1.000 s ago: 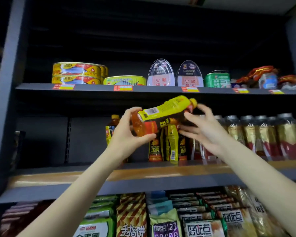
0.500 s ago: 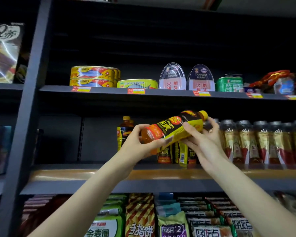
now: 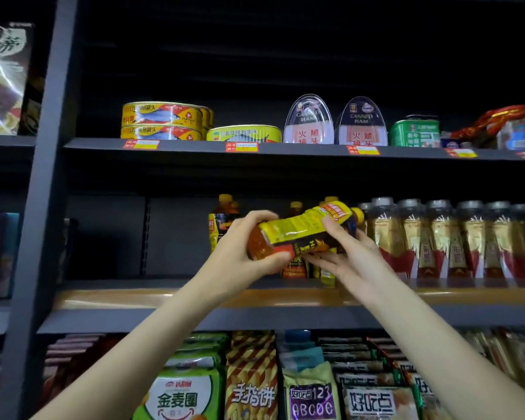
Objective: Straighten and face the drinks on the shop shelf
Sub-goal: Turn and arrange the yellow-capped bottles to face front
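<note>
A yellow-labelled drink bottle (image 3: 297, 230) lies almost sideways in the air in front of the middle shelf (image 3: 170, 298), cap pointing right. My left hand (image 3: 240, 253) grips its amber base end, thumb underneath. My right hand (image 3: 346, 253) holds the cap end, thumb on top and fingers below. Behind the held bottle, several bottles of the same drink (image 3: 225, 219) stand upright on the shelf. A row of grey-capped bottles with gold and red labels (image 3: 443, 237) stands to the right.
The left part of the middle shelf holds nothing. On the upper shelf (image 3: 194, 146) sit fish tins (image 3: 164, 119), canned ham (image 3: 334, 121) and a green tin (image 3: 414, 130). Snack packets (image 3: 252, 386) fill the shelf below. A dark upright post (image 3: 43, 177) stands at the left.
The bottle has been rolled between my hands, so the plain yellow side of the label now faces up. My right thumb moved onto the top of it. The view shifted slightly.
</note>
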